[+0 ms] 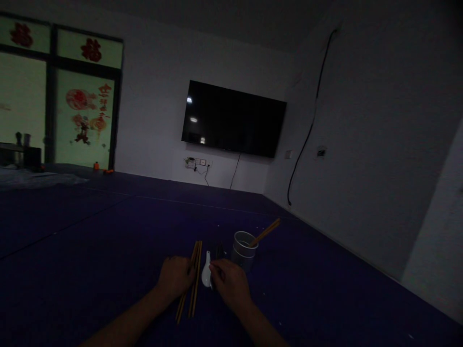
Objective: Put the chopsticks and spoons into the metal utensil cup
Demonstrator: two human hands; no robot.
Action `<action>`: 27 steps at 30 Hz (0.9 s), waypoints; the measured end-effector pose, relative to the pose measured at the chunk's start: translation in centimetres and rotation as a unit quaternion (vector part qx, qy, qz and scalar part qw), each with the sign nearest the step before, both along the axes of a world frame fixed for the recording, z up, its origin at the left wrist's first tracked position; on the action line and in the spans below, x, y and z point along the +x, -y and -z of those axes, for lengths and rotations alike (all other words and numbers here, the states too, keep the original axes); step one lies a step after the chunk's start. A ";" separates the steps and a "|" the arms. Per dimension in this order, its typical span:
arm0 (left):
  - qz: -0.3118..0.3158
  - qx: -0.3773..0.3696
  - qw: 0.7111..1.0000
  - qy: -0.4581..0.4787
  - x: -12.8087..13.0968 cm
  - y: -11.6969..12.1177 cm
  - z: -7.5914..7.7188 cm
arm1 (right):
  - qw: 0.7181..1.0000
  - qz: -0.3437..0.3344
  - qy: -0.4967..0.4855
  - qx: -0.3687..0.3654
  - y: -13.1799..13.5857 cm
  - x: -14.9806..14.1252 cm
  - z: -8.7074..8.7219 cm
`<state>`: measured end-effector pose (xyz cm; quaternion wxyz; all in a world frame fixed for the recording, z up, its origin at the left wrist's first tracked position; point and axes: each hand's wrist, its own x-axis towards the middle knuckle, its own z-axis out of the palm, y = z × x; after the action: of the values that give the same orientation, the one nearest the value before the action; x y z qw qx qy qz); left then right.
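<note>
Left grip (177,277) touches chopsticks (197,279), perhaps stopping them rolling; right grip (231,285) curls beside the spoon (206,276); I cannot tell whether either clamps.

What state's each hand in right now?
Left hand: partly curled, at the chopsticks; grip cannot be told.
Right hand: curled, close by the white spoon; cannot tell if holding anything.

Left of the left hand (176,277), a hand could pass across the purple surface (108,231). Between it and the right hand (231,282), the white spoon (206,275) leaves scant room; rightward, the grey cup (243,255) blocks.
</note>
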<state>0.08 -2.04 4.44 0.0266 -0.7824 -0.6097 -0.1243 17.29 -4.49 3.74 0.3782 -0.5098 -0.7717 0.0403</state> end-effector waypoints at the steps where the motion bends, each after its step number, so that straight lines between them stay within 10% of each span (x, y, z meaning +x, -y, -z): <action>1: -0.001 -0.003 1.000 0.001 0.0 0.0 0.0 | 1.000 -0.002 -0.001 0.000 0.0 0.0 0.0; 27: -0.031 -0.005 0.999 -0.003 -0.5 0.0 -0.2 | 0.999 -0.022 0.045 -0.004 0.1 -0.3 0.0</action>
<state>-0.42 -2.07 4.67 0.0283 -0.7634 -0.6345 -0.1173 17.01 -4.59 3.69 0.3399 -0.4952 -0.7990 0.0283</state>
